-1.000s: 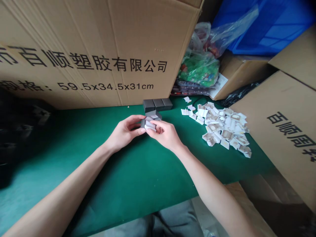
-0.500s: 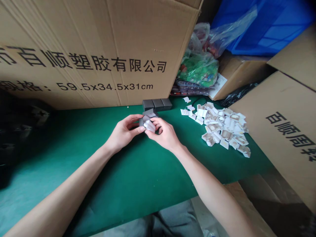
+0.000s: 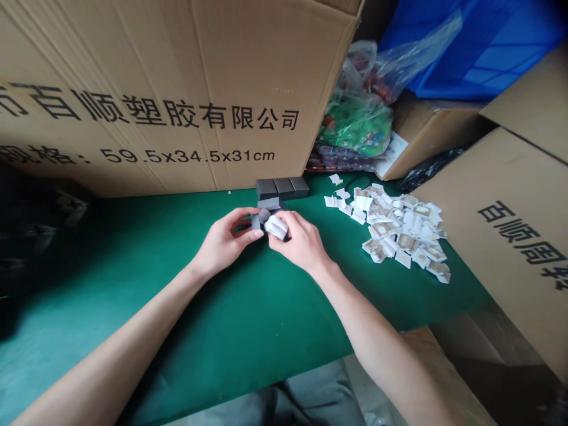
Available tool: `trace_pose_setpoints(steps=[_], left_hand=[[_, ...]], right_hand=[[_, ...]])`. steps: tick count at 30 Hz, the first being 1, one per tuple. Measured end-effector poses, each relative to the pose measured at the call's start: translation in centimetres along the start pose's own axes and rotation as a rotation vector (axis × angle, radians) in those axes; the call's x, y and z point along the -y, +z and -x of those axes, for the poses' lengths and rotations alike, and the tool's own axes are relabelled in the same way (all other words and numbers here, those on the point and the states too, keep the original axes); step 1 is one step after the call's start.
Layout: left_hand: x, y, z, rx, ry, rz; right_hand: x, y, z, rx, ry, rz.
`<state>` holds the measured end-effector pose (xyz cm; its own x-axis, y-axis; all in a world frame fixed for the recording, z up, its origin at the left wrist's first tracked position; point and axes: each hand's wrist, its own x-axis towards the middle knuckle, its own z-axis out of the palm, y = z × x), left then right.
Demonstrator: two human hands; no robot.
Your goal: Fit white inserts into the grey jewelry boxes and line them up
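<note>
Near the middle of the green table, my left hand [image 3: 224, 241] grips a small dark grey box [image 3: 270, 204] by its left side, thumb and fingers closed on it. The box's lid stands raised at the back. My right hand [image 3: 302, 241] pinches a white folded insert [image 3: 276, 227] at the front of the box; whether the insert touches the box I cannot tell. A grey rounded part shows between the hands, and my fingers hide much of the box. Just behind stands a row of closed dark grey boxes [image 3: 283, 187].
A loose pile of white inserts [image 3: 402, 228] lies to the right on the green table [image 3: 231, 331]. A large printed carton [image 3: 177, 71] walls off the back; another carton [image 3: 510, 236] stands at right. Plastic bags [image 3: 359, 121] and a blue bin [image 3: 483, 53] are behind.
My right hand has shifted slightly right and toward me with the white insert, which now shows more fully. The box's lid is seen more level. My left hand has barely moved.
</note>
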<state>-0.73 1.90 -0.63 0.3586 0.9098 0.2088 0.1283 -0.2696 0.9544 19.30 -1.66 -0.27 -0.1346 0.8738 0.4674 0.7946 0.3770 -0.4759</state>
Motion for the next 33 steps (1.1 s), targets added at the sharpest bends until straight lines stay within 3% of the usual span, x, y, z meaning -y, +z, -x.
trace_pose_setpoints(steps=[5,23,33], left_hand=[[0.3,0.1,0.2,0.036,0.035,-0.006],[-0.2,-0.6,0.2,0.144,0.055,-0.02],[-0.8,-0.6,0.1,0.108,-0.041,0.075]], right_hand=[[0.0,0.1,0.1,0.018,-0.081,-0.029],[0.3,0.8,0.3,0.004,-0.042,-0.443],[0.9,0.4,0.2,-0.002,0.078,-0.466]])
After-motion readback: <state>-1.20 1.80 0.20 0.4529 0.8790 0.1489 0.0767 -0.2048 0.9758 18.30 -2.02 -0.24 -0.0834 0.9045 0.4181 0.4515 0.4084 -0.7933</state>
